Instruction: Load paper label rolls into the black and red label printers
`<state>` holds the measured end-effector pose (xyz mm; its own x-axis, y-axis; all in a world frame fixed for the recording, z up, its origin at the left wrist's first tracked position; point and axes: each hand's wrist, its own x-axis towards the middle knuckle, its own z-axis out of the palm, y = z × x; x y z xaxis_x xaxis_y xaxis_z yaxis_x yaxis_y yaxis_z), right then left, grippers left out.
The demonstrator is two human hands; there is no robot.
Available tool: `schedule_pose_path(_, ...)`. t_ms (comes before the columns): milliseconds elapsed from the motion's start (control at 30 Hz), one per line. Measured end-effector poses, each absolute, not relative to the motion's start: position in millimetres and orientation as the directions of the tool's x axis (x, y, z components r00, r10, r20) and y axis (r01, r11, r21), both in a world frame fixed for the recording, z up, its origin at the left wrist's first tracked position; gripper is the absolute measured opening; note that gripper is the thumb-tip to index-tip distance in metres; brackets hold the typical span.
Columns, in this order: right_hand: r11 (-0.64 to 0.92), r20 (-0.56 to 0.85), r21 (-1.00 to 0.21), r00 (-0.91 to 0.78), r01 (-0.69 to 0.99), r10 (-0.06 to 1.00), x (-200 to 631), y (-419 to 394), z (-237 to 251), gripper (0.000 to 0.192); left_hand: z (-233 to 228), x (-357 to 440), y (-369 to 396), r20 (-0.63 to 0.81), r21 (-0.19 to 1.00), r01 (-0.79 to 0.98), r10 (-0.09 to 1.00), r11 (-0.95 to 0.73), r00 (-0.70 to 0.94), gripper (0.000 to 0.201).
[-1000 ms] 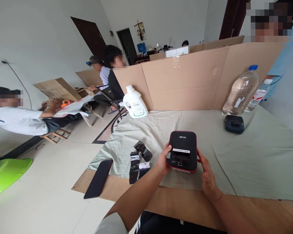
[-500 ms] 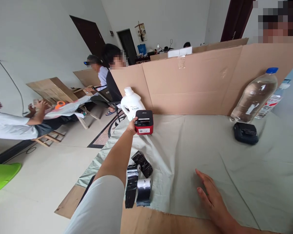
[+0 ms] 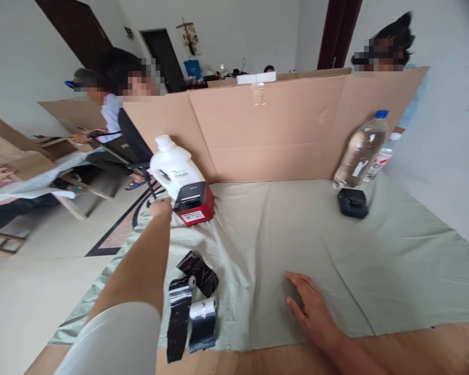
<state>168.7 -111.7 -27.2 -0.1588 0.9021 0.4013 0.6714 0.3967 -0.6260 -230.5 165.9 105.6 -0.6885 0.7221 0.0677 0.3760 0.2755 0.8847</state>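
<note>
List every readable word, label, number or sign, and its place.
None reads clearly.
Red-and-black device: front label and top lettering, too blurred.
White jug: label print too small.
White-capped bottle: red-and-white label, blurred.
Chair back: faint marks, unreadable.

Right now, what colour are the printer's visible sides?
Red: the printer shows red sides below its black top, seen best in the head view.

The printer (image 3: 195, 204) stands before the jug (image 3: 177, 166) — rolls (image 3: 203, 324) nearer on the cloth (image 3: 281, 234), bottles (image 3: 360, 151) rightward behind a device (image 3: 353, 204).
</note>
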Motion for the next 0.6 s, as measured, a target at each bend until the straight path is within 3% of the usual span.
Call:
schedule_pose_path(67,0.386,0.356,-0.6,-0.199,0.701,0.913,165.2,-115.9,-19.2,0.04,110.7,-215.6,162.4,0.166,0.838,0.457,0.659,0.298,-0.734,0.008)
schedule_pose_path(133,0.374,0.308,-0.559,-0.234,0.74,0.922,160.4,-125.1,-11.0,0.036,107.5,-184.6,151.9,0.289,0.762,0.604,0.71,0.236,-0.642,0.014)
schedule_pose_path(200,0.381,0.277,-0.501,-0.274,0.777,0.921,157.0,-135.2,-4.0,0.034,92.5,-139.5,129.5,0.356,0.666,0.745,0.866,0.029,-0.352,0.019)
schedule_pose_path(233,0.392,0.261,-0.475,-0.3,0.788,0.918,157.5,-137.9,-1.2,0.033,80.8,-113.9,113.3,0.322,0.643,0.762,0.93,-0.076,-0.179,0.022)
schedule_pose_path(300,0.406,0.223,-0.455,-0.339,0.793,0.914,166.2,-132.4,3.4,0.031,52.3,-62.7,73.3,0.258,0.605,0.755,0.959,-0.253,0.114,0.032)
schedule_pose_path(367,0.399,0.23,-0.454,-0.328,0.797,0.916,187.6,-107.2,7.5,0.029,23.9,-19.5,29.6,0.172,0.543,0.763,0.936,-0.351,0.308,0.047)
schedule_pose_path(467,0.359,0.452,-0.352,-0.179,0.864,0.874,239.5,-38.4,16.7,0.034,-3.7,18.4,-23.6,0.068,0.458,0.802,0.914,-0.384,0.4,0.059)
schedule_pose_path(533,0.212,0.533,-0.337,0.001,0.917,0.846,278.3,12.3,25.5,0.039,-9.1,27.0,-43.6,0.034,0.409,0.832,0.917,-0.375,0.397,0.06)
schedule_pose_path(600,-0.023,0.501,-0.322,0.191,0.946,0.844,311.8,54.2,33.9,0.047,-7.5,28.3,-52.4,0.024,0.373,0.851,0.921,-0.37,0.389,0.059)
